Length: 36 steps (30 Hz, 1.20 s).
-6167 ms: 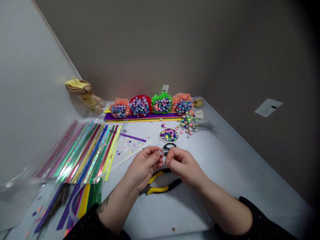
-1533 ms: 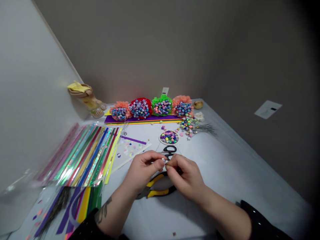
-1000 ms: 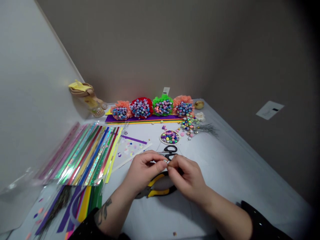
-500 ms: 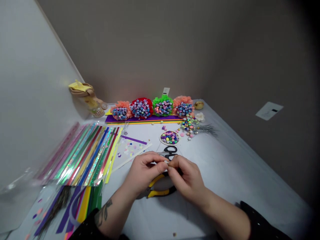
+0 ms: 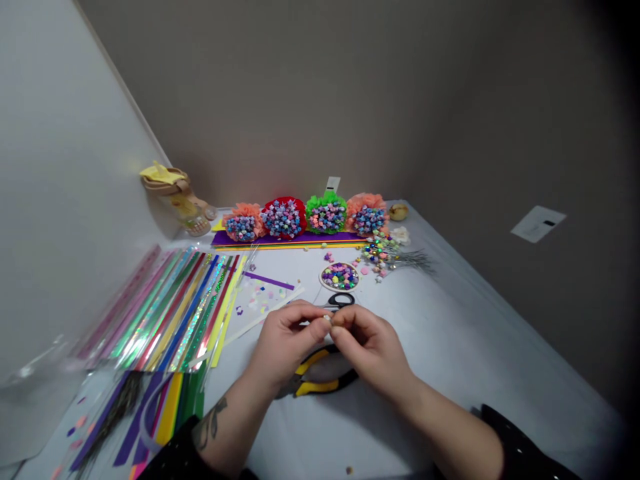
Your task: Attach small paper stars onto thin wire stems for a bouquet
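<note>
Over the middle of the table, my left hand [image 5: 293, 340] and my right hand [image 5: 373, 343] meet fingertip to fingertip. Pinched between both is a tiny whitish paper star [image 5: 327, 319], mostly covered by my fingers. Under my hands lie pliers [image 5: 320, 385] with yellow-and-black handles, their jaws partly behind my left wrist. Black-handled scissors [image 5: 343, 299] rest just beyond my fingers, partly hidden. Farther back stands a small oval bowl [image 5: 321, 279] full of coloured paper stars [image 5: 340, 275].
Shiny paper strips [image 5: 165, 313] in clear sleeves cover the left side. Several star bouquets [image 5: 283, 219] in crepe paper line the back. Stars on wire stems [image 5: 385, 250] lie at back right. A yellow-topped jar [image 5: 193, 217] stands in the left corner. Loose stars [image 5: 260, 293] are scattered left of the scissors.
Both hands have shifted slightly up and left together, still pinching the small star. More of its pale surface shows between the fingertips. The tools have stayed put.
</note>
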Motion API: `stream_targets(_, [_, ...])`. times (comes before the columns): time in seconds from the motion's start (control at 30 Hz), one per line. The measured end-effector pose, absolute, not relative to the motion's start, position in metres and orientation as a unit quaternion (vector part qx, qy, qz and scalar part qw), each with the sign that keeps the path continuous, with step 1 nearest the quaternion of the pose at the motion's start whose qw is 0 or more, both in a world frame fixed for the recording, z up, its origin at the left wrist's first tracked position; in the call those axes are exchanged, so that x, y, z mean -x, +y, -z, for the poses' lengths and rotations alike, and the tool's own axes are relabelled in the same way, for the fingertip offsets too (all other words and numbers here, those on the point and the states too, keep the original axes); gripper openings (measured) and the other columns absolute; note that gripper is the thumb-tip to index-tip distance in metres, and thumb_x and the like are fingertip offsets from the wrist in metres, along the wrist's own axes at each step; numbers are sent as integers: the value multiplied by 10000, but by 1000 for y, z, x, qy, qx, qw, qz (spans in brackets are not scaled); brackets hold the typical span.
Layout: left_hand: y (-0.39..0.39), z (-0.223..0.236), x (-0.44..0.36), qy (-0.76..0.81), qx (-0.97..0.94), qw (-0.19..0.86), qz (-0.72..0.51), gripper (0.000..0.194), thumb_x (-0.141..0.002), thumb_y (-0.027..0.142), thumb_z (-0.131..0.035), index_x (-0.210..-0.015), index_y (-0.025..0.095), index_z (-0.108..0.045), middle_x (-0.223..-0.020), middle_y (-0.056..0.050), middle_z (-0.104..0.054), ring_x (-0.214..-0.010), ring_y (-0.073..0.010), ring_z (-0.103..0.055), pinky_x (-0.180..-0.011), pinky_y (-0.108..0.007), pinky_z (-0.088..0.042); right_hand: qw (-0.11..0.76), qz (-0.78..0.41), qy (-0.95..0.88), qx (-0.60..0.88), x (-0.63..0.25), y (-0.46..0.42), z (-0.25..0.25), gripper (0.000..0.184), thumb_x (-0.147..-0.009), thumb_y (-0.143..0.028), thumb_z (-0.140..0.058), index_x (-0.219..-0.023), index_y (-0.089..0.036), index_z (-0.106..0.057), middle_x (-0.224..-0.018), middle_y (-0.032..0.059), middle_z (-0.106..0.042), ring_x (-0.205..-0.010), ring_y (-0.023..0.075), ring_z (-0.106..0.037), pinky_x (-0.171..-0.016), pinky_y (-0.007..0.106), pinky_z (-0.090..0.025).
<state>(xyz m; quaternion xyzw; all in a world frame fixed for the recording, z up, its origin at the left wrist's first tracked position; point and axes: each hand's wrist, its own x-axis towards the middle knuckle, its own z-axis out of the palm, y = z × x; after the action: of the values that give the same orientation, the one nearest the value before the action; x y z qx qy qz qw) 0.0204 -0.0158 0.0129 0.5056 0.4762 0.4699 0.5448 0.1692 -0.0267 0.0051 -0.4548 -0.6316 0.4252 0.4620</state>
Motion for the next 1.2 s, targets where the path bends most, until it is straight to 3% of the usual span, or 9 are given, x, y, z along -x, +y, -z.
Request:
stream_targets(0.27, [-15, -17, -21, 472, -504, 554, -465, 168, -685, 295, -708, -752, 143, -731, -702, -28, -628, -551, -101, -562, -543, -219, -485, 461, -448, -604, 471, -172, -25, -6, 162, -779, -219, -525, -638, -184, -453, -561, -44, -431, -514, 88, -384, -477, 204, -328])
stream_targets(0.5, [-16, -5, -22, 421, -466, 612, -481, 166, -734, 304, -686, -793, 157, -735, -656, -7, -613, -547, -82, -549, -563, -204, -468, 476, -559, -547, 403, -174, -22, -1, 155, -786, -261, -558, -675, -176, -492, -582, -40, -451, -544, 92, -382, -517, 211, -327])
stream_targets(0.93, [-16, -14, -23, 470, -584, 478, -459, 139, -755, 261, -640, -741, 169, -743, -623, -31, -626, -620, -140, -584, -620, -244, -484, 494, -650, -440, 374, -170, -22, 1, 200, -730, -291, -634, -632, -175, -504, -484, -65, -397, -460, 72, -283, -448, 208, -240])
stream_targets(1.2, [-17, -9, -23, 500, -535, 498, -464, 192, -745, 303, -649, -825, 147, -726, -834, -69, -666, -633, -129, -593, -557, -220, -500, 483, -653, -433, 391, -168, -18, 6, 207, -744, -305, -633, -654, -164, -511, -498, -73, -385, -448, 57, -280, -432, 196, -223])
